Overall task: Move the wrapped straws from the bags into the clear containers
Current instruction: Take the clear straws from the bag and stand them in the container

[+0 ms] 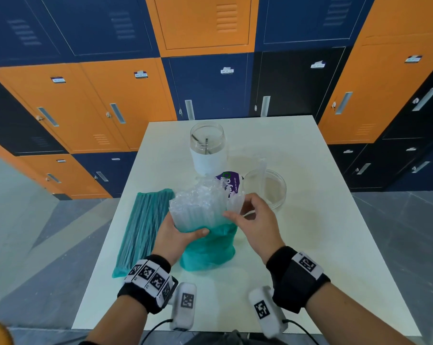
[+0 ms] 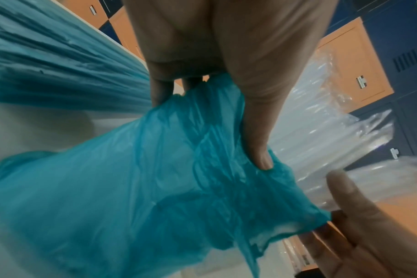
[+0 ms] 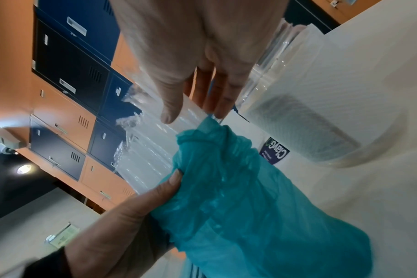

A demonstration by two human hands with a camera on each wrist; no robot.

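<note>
Orange and navy lockers point(image 1: 106, 100) fill the wall behind a pale counter point(image 1: 322, 245). On the counter's left side a long teal bag point(image 1: 142, 230) of straws lies flat. At the middle stands a second, crumpled teal bag point(image 1: 208, 252), pushed down around a thick bundle of clear-wrapped straws point(image 1: 198, 207) that rises out of its mouth. Beyond the bundle stands a tall clear jar point(image 1: 208, 148) with a white band, a couple of dark straws inside; to its right sits a low, wide clear container point(image 1: 266, 189) with one pale wrapped straw leaning in it. A purple-labelled packet point(image 1: 229, 184) shows partly between bundle and jar. The left hand point(image 1: 179, 235) is the grasping grip, its thumb and fingers curled around the bag's rolled rim and the base of the bundle. The right hand point(image 1: 254, 220) pinches a few wrapped straws at the bundle's right edge, thumb in front and fingers behind, just beside the low container.
</note>
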